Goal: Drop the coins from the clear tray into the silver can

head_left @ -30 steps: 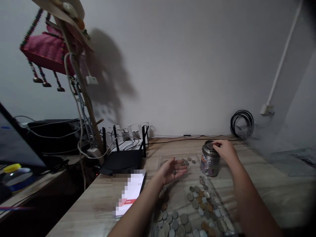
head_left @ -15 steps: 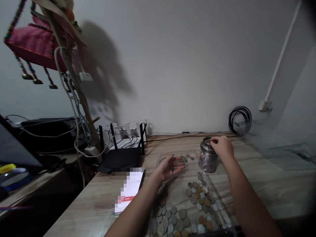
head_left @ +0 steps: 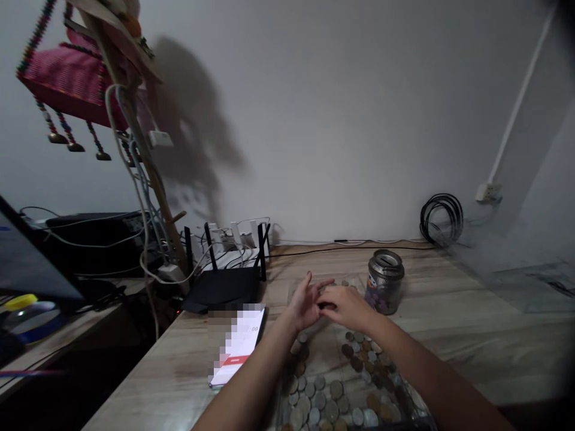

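Observation:
My left hand (head_left: 306, 304) is palm up over a clear plastic tray (head_left: 344, 374), its fingers spread; whether coins lie in the palm is hidden. Over that palm, my right hand (head_left: 345, 304) has its fingertips pinched together, with anything between them out of sight. Just right of my hands stands a grey metal money tin (head_left: 384, 284), upright, a slot showing in its lid. Silver coins (head_left: 331, 410) and some brassy ones are spread in the tray below my wrists. A few more silver coins (head_left: 345, 284) lie behind my hands.
A phone (head_left: 240, 353) with a lit screen lies left of my left forearm. Behind it sit a black router (head_left: 224, 287) and white cabled devices. A coil of black cable (head_left: 441, 218) rests against the wall, and a clear sheet (head_left: 534, 287) is at the right.
My right hand has left the money tin's lid and moved left to my left palm. The tin's slot now shows. My left hand stays palm up in nearly the same place.

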`<state>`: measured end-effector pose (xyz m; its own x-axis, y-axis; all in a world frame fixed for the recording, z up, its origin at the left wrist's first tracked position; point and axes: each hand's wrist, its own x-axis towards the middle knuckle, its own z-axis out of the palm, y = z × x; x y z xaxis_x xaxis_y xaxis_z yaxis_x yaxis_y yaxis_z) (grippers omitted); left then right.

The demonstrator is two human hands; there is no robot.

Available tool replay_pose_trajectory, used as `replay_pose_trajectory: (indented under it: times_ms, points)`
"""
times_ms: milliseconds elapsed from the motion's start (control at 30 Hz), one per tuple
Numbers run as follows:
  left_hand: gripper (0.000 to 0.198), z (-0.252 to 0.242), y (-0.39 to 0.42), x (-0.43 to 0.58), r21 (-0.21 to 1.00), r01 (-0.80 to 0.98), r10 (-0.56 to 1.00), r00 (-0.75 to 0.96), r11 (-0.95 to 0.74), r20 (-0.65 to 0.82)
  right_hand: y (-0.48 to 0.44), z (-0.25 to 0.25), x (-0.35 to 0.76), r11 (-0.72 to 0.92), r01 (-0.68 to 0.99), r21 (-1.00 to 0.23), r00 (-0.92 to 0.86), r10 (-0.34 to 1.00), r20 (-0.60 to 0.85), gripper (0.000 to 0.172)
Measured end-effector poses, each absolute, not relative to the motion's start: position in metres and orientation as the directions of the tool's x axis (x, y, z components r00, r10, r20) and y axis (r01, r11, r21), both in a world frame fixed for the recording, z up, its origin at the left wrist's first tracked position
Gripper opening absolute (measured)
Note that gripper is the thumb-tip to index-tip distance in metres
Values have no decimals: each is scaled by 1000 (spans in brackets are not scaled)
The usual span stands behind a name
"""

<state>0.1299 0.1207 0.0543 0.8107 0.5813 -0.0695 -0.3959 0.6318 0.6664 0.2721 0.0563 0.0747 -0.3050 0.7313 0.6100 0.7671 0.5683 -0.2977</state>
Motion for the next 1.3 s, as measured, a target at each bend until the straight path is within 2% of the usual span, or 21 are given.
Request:
replay_pose_trajectory:
  times_ms: [67, 133, 200, 267, 300, 367, 433, 500, 567, 633, 700, 800, 867, 933, 1000, 1067, 1100, 1167, 1233, 1300]
  points:
    - [59, 55, 117, 132, 686, -370, 563, 823, 626, -70, 57, 77, 273, 633, 727, -267, -458, 736, 498, 17]
    - [57, 54, 115, 134, 712, -357, 572, 817, 604, -76, 59, 84, 281, 611, 761, -219, -455, 742, 492, 20]
    - [55, 52, 116, 137, 751, -332, 606, 787, 570, -112, 61, 95, 301, 494, 850, -181, -292, 729, 620, 22]
    - [51, 48, 118, 138, 798, -293, 670, 720, 527, -178, 63, 107, 333, 298, 927, -226, -22, 647, 763, 24]
    - [48, 46, 121, 139, 821, -283, 720, 663, 496, -206, 65, 112, 352, 180, 948, -264, 103, 609, 786, 23]
    - [42, 44, 126, 136, 869, -299, 834, 512, 395, -203, 69, 116, 388, -44, 928, -370, 322, 595, 737, 23]
    - [41, 46, 132, 132, 906, -320, 915, 376, 277, -147, 75, 114, 417, -73, 876, -477, 388, 695, 605, 22]
    - [43, 50, 136, 125, 933, -310, 949, 302, 185, -88, 82, 109, 432, -49, 838, -543, 377, 772, 512, 22]
    - [44, 55, 140, 119, 966, -237, 964, 261, 107, -43, 85, 103, 436, -50, 834, -549, 370, 789, 490, 22]
    - [41, 57, 142, 116, 999, -55, 967, 255, -1, 15, 85, 103, 431, -39, 867, -497, 347, 764, 545, 23]
    - [36, 55, 141, 117, 963, 211, 946, 309, -170, 99, 81, 108, 420, 25, 906, -423, 300, 669, 680, 26]
    - [34, 47, 137, 121, 745, 515, 878, 437, -424, 197, 72, 119, 394, 140, 927, -348, 248, 467, 849, 30]
    - [36, 41, 131, 124, 608, 604, 820, 555, -514, 141, 67, 122, 371, 217, 921, -322, 175, 508, 843, 30]
    - [36, 38, 122, 127, 474, 655, 750, 661, -589, 20, 61, 115, 345, 272, 920, -282, 12, 701, 713, 28]
    - [38, 40, 110, 128, 329, 691, 720, 692, -643, -46, 52, 97, 322, 289, 933, -213, -177, 887, 426, 25]
    - [43, 45, 94, 129, 228, 696, 701, 710, -681, -73, 39, 74, 305, 323, 941, -105, -309, 942, 129, 29]
    - [46, 48, 84, 129, 208, 687, 687, 722, -696, -85, 32, 63, 299, 324, 944, -68, -322, 946, 41, 34]
    - [49, 51, 64, 130, 213, 657, 650, 752, -723, -114, 15, 47, 294, 289, 957, -9, -289, 956, -38, 39]
    - [47, 51, 42, 132, 251, 641, 632, 765, -726, -124, 1, 42, 293, 249, 968, 11, -248, 967, -57, 40]
    - [43, 46, 22, 135, 309, 645, 662, 747, -699, -60, -9, 45, 294, 250, 968, 0, -249, 965, -83, 42]
